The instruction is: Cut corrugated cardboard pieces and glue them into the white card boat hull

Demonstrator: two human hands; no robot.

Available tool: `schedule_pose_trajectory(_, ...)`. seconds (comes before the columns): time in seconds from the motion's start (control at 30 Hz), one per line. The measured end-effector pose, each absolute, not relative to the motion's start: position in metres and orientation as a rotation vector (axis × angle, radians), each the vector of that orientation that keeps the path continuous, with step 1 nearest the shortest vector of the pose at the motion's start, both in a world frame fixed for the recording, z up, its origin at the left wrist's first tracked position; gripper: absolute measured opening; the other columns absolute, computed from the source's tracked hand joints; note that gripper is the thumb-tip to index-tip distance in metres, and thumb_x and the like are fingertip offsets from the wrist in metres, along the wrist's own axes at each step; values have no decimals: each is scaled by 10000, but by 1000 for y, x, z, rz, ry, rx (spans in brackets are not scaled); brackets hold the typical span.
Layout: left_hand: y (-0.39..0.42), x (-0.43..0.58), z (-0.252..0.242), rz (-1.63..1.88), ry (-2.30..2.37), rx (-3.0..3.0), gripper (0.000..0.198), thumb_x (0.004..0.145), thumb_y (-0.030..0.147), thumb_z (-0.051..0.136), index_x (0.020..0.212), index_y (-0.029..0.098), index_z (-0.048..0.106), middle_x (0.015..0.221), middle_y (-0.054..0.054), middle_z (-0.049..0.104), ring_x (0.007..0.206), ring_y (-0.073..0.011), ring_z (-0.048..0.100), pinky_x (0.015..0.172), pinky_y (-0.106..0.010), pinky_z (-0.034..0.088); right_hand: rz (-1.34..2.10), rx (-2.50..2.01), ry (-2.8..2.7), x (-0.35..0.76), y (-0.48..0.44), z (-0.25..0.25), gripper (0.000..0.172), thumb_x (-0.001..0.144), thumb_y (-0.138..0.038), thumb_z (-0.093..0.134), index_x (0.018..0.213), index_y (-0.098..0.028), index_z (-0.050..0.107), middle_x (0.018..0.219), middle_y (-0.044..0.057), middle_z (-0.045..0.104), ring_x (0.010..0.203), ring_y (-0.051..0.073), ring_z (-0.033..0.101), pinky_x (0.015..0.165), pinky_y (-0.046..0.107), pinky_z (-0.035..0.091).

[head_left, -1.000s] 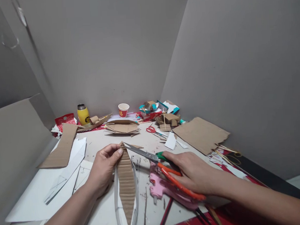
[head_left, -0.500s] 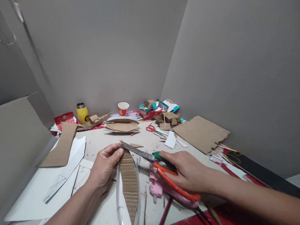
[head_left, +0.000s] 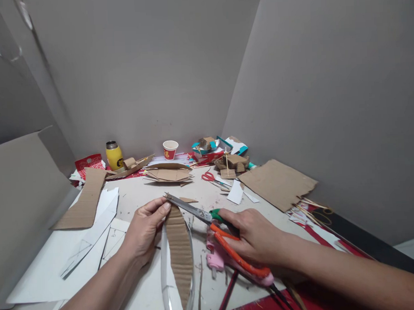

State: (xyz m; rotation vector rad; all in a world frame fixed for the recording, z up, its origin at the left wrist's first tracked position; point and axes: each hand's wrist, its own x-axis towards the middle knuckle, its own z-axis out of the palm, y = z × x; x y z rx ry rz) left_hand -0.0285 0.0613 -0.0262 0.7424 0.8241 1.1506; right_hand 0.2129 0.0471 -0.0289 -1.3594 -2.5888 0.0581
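My left hand [head_left: 149, 226] pinches the far end of a long, curved boat-like piece of corrugated cardboard [head_left: 179, 252] with a white rim along its sides. In my right hand [head_left: 253, 235] is a pair of scissors [head_left: 224, 243] with orange and green handles. Their blades lie across the cardboard's far tip, beside my left fingertips; the blades look nearly closed. Beneath the scissors rests a pink glue gun [head_left: 215, 259], partly hidden by the handles and my right hand.
White paper sheets [head_left: 37, 272] and a cardboard strip [head_left: 84, 204] lie at left. Farther back stand a yellow bottle [head_left: 114, 157], a paper cup [head_left: 170, 150] and a cardboard boat shape [head_left: 168, 174]. Red-handled scissors [head_left: 208, 176] and a cardboard sheet [head_left: 280, 183] lie at right.
My right hand and the scissors have shifted slightly left, with the handles drawn a little closer together. My left hand and the cardboard stay almost in place.
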Motion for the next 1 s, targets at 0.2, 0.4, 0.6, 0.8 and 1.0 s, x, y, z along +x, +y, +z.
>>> schedule_pose_trajectory(0.2,62,-28,-27,1151,814,726,346,637,255,822,953,154,726,777,-55,748,667,-156,679,649,-251,530,167,-1338,-2569,212,48,-34,281,899,-441,416,804,-192,503,576,44,636,475,170,548,486,268,285)
schedule_pose_trajectory(0.4,61,-28,-25,1146,821,725,318,654,271,811,934,153,716,785,-56,744,655,-168,681,641,-273,533,357,-1308,-2537,209,46,-31,253,908,-417,398,805,-200,477,619,48,650,511,161,572,496,254,337)
schedule_pose_trajectory(0.6,60,-27,-24,1139,815,723,316,640,287,817,911,153,726,772,-56,741,649,-168,675,639,-273,530,303,-1376,-2572,208,46,-29,222,902,-398,411,825,-204,486,661,55,665,552,177,597,507,265,307)
schedule_pose_trajectory(0.8,59,-26,-28,1146,795,721,240,640,259,817,836,148,736,722,-31,732,614,-128,646,590,-212,504,53,-1511,-2665,204,49,-26,235,899,-402,398,887,-183,481,693,81,670,563,221,589,516,294,239)
schedule_pose_trajectory(1.0,61,-26,-33,1154,748,710,200,695,233,779,873,157,727,712,-16,715,620,-117,639,620,-217,518,0,-1534,-2673,203,50,-20,266,903,-430,388,886,-179,473,737,90,667,606,224,593,527,295,241)
